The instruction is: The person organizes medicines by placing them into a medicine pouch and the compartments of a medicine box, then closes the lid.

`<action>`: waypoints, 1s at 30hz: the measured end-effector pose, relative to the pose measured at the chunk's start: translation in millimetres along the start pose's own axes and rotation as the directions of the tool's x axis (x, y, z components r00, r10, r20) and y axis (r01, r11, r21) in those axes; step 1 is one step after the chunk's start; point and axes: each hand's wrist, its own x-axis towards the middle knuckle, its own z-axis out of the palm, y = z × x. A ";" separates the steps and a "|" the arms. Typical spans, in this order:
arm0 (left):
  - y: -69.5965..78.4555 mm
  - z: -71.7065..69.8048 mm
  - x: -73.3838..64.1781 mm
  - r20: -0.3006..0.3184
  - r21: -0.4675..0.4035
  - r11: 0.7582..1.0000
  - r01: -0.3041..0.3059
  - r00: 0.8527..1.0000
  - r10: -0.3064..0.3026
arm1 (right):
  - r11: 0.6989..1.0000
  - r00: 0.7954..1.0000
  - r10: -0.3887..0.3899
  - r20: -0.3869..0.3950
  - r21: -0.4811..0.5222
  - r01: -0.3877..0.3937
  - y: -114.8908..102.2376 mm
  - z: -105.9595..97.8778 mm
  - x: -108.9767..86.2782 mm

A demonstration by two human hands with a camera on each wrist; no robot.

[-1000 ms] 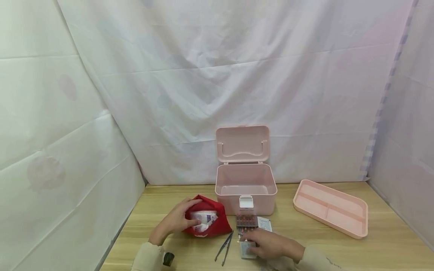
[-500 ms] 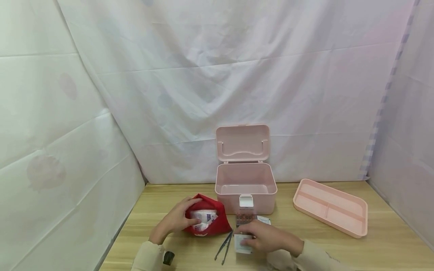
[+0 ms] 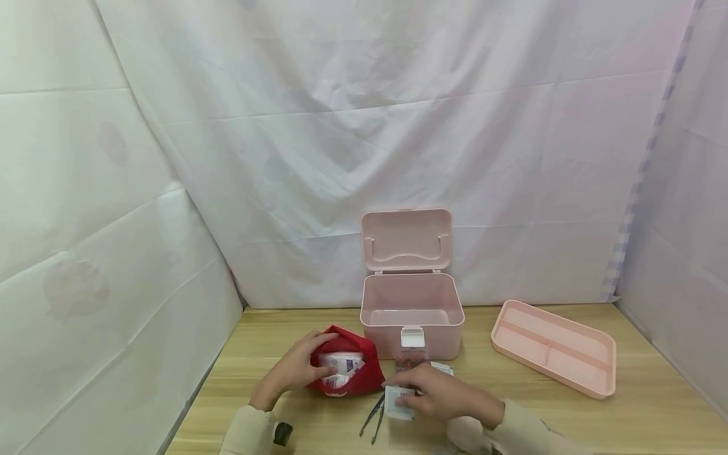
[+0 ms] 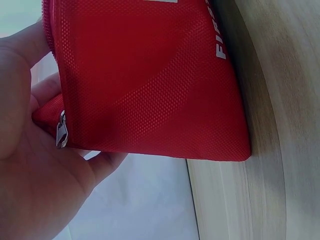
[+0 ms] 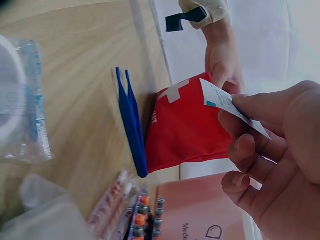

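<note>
My left hand (image 3: 296, 368) grips the edge of a red first-aid pouch (image 3: 366, 374) and keeps its mouth open. White packets (image 3: 348, 363) show inside. In the left wrist view, fingers go past the zip edge beside a silver zip pull (image 4: 61, 131). Between thumb and fingers my right hand (image 3: 443, 393) pinches a small white sachet (image 5: 215, 94), raised above the table to the right of the pouch. Blue tweezers (image 5: 131, 122) lie with their legs spread, between the pouch and the right hand.
Behind stands a pink medicine box (image 3: 446, 341) with its lid up. A pink divided tray (image 3: 574, 349) lies at right. Capsule blister packs (image 5: 141, 217) and another white packet (image 3: 442, 368) lie before the box. A clear-wrapped roll (image 5: 15, 95) is nearer the person.
My right hand has lifted the sachet from beside the capsule packs and carried it left toward the pouch. The left hand and the pouch stay nearly still.
</note>
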 end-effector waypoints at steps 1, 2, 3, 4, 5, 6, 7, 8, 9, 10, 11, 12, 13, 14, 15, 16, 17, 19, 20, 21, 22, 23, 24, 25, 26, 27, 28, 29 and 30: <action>-0.2 0.3 -0.2 -0.001 0.002 1.000 -0.001 1.000 0.001 | 1.000 1.000 -0.005 -0.007 -0.005 0.005 -0.4 -0.8 1.1; -0.2 0.4 -0.4 -0.002 0.004 1.000 -0.002 1.000 0.002 | 1.000 1.000 -0.008 -0.013 -0.010 0.008 -0.8 -1.9 2.4; -0.2 0.6 -0.7 -0.003 0.005 1.000 -0.004 1.000 0.004 | 1.000 1.000 -0.004 -0.017 -0.012 0.004 -1.3 -3.1 3.7; -0.1 0.7 -0.8 -0.004 0.005 1.000 -0.006 1.000 0.006 | 1.000 1.000 0.000 -0.021 -0.013 -0.001 -2.0 -4.2 5.1; 0.0 0.7 -0.9 -0.005 0.004 1.000 -0.007 1.000 0.008 | 1.000 1.000 0.008 -0.021 -0.007 -0.008 -2.6 -5.4 6.6; 0.0 0.8 -1.0 -0.005 0.007 1.000 -0.007 1.000 0.007 | 1.000 1.000 0.013 -0.024 -0.004 -0.014 -3.3 -6.6 8.3; 0.2 0.6 -1.0 -0.005 0.005 1.000 -0.006 1.000 0.006 | 1.000 0.999 0.016 -0.028 -0.007 -0.016 -4.2 -7.9 10.1; 0.4 0.5 -0.9 -0.005 0.005 1.000 -0.004 1.000 0.004 | 1.000 0.999 0.018 -0.029 -0.006 -0.018 -5.1 -9.1 12.0; 0.5 0.4 -0.8 -0.005 0.003 1.000 -0.003 1.000 0.003 | 1.000 0.999 0.022 -0.027 0.001 -0.022 -6.0 -10.2 14.0; 0.7 0.3 -0.7 -0.006 0.003 1.000 -0.001 1.000 0.001 | 1.000 0.999 0.020 -0.027 0.002 -0.020 -6.8 -11.3 16.0; 0.8 0.3 -0.6 -0.006 0.003 1.000 -0.001 1.000 0.001 | 1.000 1.000 0.017 -0.026 -0.001 -0.017 -7.6 -12.1 18.0; 0.9 0.3 -0.4 -0.006 0.003 1.000 -0.001 1.000 0.001 | 1.000 1.000 0.014 -0.026 -0.002 -0.014 -8.3 -12.9 20.1; 1.2 0.3 -0.3 -0.008 0.002 1.000 -0.003 1.000 0.003 | 1.000 1.000 0.010 -0.028 -0.004 -0.010 -9.0 -13.6 22.0; 1.3 0.4 -0.3 -0.008 0.004 1.000 -0.004 1.000 0.004 | 1.000 1.000 0.009 -0.029 0.001 -0.009 -9.5 -14.2 24.0; 1.5 0.6 -0.3 -0.009 0.002 1.000 -0.006 1.000 0.007 | 1.000 0.999 0.008 -0.031 0.005 -0.008 -10.1 -14.8 26.0; 1.8 0.6 -0.4 -0.010 0.003 1.000 -0.008 1.000 0.008 | 1.000 0.999 0.002 -0.037 0.004 -0.002 -10.6 -15.3 28.0; 2.0 0.8 -0.6 -0.011 0.004 1.000 -0.009 1.000 0.009 | 1.000 0.999 -0.002 -0.044 0.005 0.002 -10.7 -15.7 30.1; 2.4 1.1 -1.0 -0.013 0.006 1.000 -0.011 1.000 0.011 | 1.000 0.998 -0.008 -0.062 0.009 0.008 -11.0 -16.7 34.6; 2.2 1.4 -1.0 -0.014 0.008 1.000 -0.012 1.000 0.012 | 1.000 0.998 -0.009 -0.068 0.014 0.010 -10.9 -17.2 36.7; 2.2 1.6 -1.1 -0.015 0.009 1.000 -0.013 1.000 0.013 | 1.000 0.997 -0.005 -0.071 0.021 0.007 -10.8 -17.8 38.9; 2.2 1.7 -1.2 -0.015 0.011 1.000 -0.013 1.000 0.013 | 1.000 0.997 -0.004 -0.077 0.020 0.006 -10.7 -18.4 40.9; 2.2 1.8 -1.2 -0.016 0.013 1.000 -0.013 1.000 0.013 | 1.000 0.997 -0.003 -0.082 0.021 0.005 -10.5 -18.9 43.0; 2.2 1.8 -1.1 -0.016 0.013 1.000 -0.014 1.000 0.014 | 1.000 0.996 -0.002 -0.086 0.025 0.004 -10.5 -19.5 45.1; 2.1 1.8 -1.0 -0.017 0.015 1.000 -0.016 1.000 0.016 | 1.000 0.996 0.000 -0.088 0.027 0.002 -10.5 -20.0 47.2; 2.2 1.6 -0.8 -0.018 0.014 1.000 -0.016 1.000 0.016 | 1.000 0.996 0.003 -0.090 0.031 0.000 -10.6 -20.5 49.5; 2.2 1.4 -0.6 -0.018 0.013 1.000 -0.021 1.000 0.021 | 1.000 0.996 0.004 -0.094 0.029 -0.001 -10.8 -20.9 51.9; 2.3 1.1 -0.5 -0.018 0.011 1.000 -0.021 1.000 0.021 | 1.000 0.995 0.001 -0.102 0.020 0.001 -10.9 -21.1 54.5; 2.3 0.9 -0.4 -0.016 0.010 1.000 -0.019 1.000 0.019 | 1.000 0.994 0.000 -0.108 0.014 0.002 -11.0 -21.1 57.1; 2.3 0.7 -0.3 -0.014 0.006 1.000 -0.017 1.000 0.017 | 1.000 0.993 -0.006 -0.115 0.000 0.006 -11.0 -21.0 59.8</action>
